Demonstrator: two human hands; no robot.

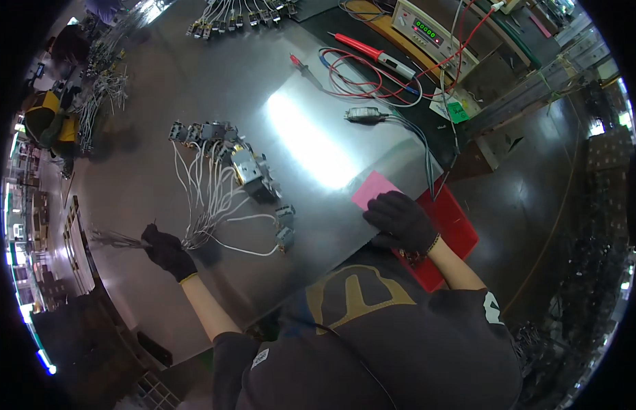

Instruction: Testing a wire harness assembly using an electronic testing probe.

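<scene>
Both hands wear black knit gloves; the left hand (169,251) has a thin yellow cuff edge, and the right hand (401,221) has a beaded bracelet at the wrist just below its glove. The forearms are bare. The person wears a dark grey short-sleeved T-shirt (372,355) with a large mustard-gold emblem on the chest and white marks on both sleeves.

Left hand (169,251), black glove, closed around the gathered ends of the white wires (207,198). Wires fan out across the steel table (195,89) to a cluster of grey switches (225,147); two more switches lie near the table's front edge. Right hand (402,220), also gloved, rests on a pink card (372,187) at the table corner, above a red tray (454,222). Red probe (372,53) and meter (434,31) at far side.
</scene>
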